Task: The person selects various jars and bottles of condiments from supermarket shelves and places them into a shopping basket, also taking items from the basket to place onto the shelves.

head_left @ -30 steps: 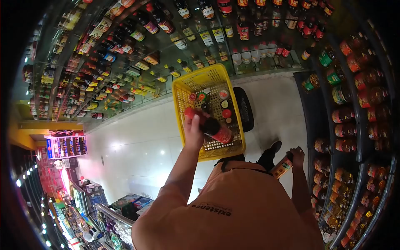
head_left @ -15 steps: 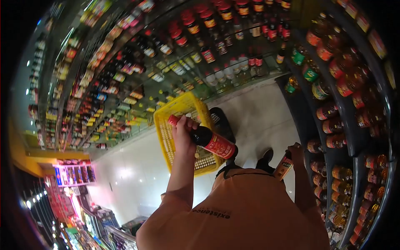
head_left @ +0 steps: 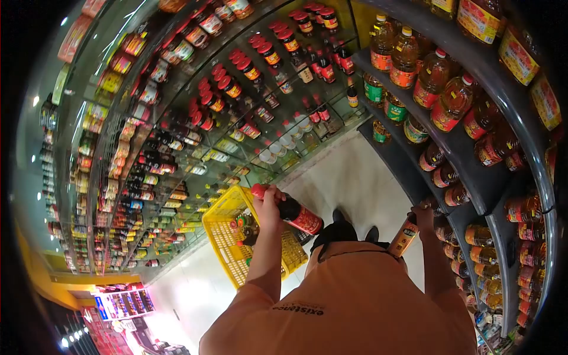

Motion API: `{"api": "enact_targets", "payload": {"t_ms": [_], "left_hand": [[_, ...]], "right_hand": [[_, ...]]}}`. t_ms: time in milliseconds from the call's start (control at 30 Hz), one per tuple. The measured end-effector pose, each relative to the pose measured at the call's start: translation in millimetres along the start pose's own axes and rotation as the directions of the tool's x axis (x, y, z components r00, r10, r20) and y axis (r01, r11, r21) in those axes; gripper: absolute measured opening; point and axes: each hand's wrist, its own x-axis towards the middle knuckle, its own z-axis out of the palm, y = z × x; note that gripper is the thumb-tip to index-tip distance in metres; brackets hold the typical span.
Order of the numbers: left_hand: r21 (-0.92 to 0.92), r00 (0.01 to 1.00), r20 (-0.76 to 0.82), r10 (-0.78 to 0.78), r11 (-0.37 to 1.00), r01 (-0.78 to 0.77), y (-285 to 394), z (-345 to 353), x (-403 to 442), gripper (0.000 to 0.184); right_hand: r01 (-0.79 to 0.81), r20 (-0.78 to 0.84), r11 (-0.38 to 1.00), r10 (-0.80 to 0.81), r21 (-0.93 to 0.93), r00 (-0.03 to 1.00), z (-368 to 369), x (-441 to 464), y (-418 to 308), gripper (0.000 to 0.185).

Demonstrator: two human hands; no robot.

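My left hand (head_left: 269,205) is wrapped round the neck of a dark sauce bottle (head_left: 305,219) with a red cap and red label. The bottle is tilted, its base toward my body. Just left of that hand stands a yellow shopping basket (head_left: 218,245), and several bottles (head_left: 244,229) lie inside it. At my right side, low beside the oil shelves, my right hand (head_left: 423,216) grips the upper part of a sauce bottle (head_left: 404,236) with an orange-yellow label. That bottle's top is hidden by my fingers.
Glass shelves (head_left: 254,160) packed with sauce bottles and jars curve along the left and front. Dark shelves (head_left: 473,160) with large oil bottles (head_left: 452,103) line the right. Pale tiled floor (head_left: 355,171) lies between them. A lit display (head_left: 125,303) stands at the lower left.
The view has turned, bringing the oil shelves closer. Bottles inside the basket now show better. Both hands keep hold of their bottles.
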Motion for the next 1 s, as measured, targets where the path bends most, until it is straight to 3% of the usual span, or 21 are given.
{"api": "enact_targets", "payload": {"t_ms": [33,67,133,233,267,300,367,467,533,633,700,733,767,800,833,900,933,967,1000], "left_hand": [[0.004,1.000,0.011,-0.004,1.000,0.004,-6.4,7.1,7.9,0.009],[0.039,0.999,0.033,-0.017,0.999,0.016,-15.8,11.9,18.9,0.010],[0.105,0.997,0.072,-0.031,0.994,0.024,-38.6,20.3,45.1,0.012],[0.231,0.992,0.118,-0.043,0.973,0.015,-81.5,33.3,91.0,0.012],[0.366,0.981,0.193,-0.024,0.929,-0.049,-97.6,32.3,110.2,0.016],[0.369,0.977,0.208,-0.036,0.928,-0.045,-109.7,38.5,125.7,0.016],[0.417,0.963,0.242,-0.119,0.909,0.007,-137.3,60.8,157.1,0.020],[0.456,0.919,0.335,-0.207,0.889,0.034,-192.8,82.2,217.2,0.021],[0.530,0.869,0.383,-0.314,0.845,0.072,-222.8,98.4,254.8,0.016],[0.523,0.855,0.391,-0.342,0.847,0.100,-276.7,126.5,299.7,0.014],[0.473,0.830,0.447,-0.334,0.876,0.098,-306.5,144.4,324.6,0.012],[0.462,0.770,0.508,-0.386,0.877,0.134,-312.1,157.4,335.8,0.012],[0.450,0.704,0.568,-0.426,0.877,0.168,-319.2,171.0,347.7,0.011],[0.408,0.660,0.612,-0.436,0.889,0.209,-415.3,140.6,391.4,0.013],[0.413,0.650,0.618,-0.443,0.886,0.211,-436.9,142.8,409.1,0.013],[0.423,0.618,0.766,-0.175,0.862,-0.280,-465.4,160.4,435.8,0.016],[0.420,0.609,0.772,-0.181,0.865,-0.275,-459.7,178.2,440.3,0.016],[0.437,0.606,0.786,-0.124,0.805,-0.402,-451.5,193.3,445.2,0.017],[0.449,0.595,0.801,-0.069,0.727,-0.520,-449.0,202.9,452.6,0.019]], "right_hand": [[0.032,0.031,0.992,-0.029,-0.119,0.999,-0.6,8.7,1.0,0.012],[0.027,0.020,0.993,-0.025,-0.112,0.999,-1.8,13.8,3.4,0.012],[-0.042,-0.113,0.990,0.058,0.138,0.992,4.9,7.9,-25.7,0.011],[0.006,-0.155,0.996,0.008,0.091,0.988,2.5,24.5,-25.7,0.011],[-0.002,-0.169,0.995,0.018,0.096,0.985,3.0,26.0,-29.3,0.011],[-0.064,-0.170,0.990,0.085,0.125,0.982,3.7,22.2,-45.0,0.011],[-0.126,-0.189,0.978,0.157,0.168,0.969,12.9,30.2,-56.9,0.011],[-0.072,-0.320,0.961,0.159,0.266,0.934,32.0,39.9,-52.3,0.009],[-0.198,-0.320,0.957,0.260,0.213,0.911,41.5,47.2,-46.7,0.006],[-0.238,-0.327,0.939,0.312,0.248,0.892,60.4,55.0,-29.5,0.006],[-0.146,-0.328,0.989,0.140,0.007,0.934,67.6,61.8,-7.3,0.009],[-0.228,-0.365,0.937,0.316,0.264,0.876,80.7,58.6,-33.7,0.013],[-0.229,-0.379,0.935,0.323,0.272,0.867,88.1,59.6,-44.7,0.013],[-0.239,-0.417,0.926,0.348,0.292,0.840,94.6,61.2,-51.0,0.016],[-0.249,-0.450,0.917,0.373,0.312,0.811,100.8,64.2,-53.0,0.019],[-0.267,-0.494,0.927,0.367,0.263,0.788,108.5,66.2,-47.5,0.019],[-0.209,-0.498,0.916,0.365,0.343,0.786,110.7,67.2,-44.5,0.018],[-0.148,-0.502,0.896,0.364,0.418,0.785,112.6,69.6,-42.3,0.017],[-0.254,-0.522,0.894,0.426,0.369,0.739,114.3,72.6,-40.8,0.014]]}}
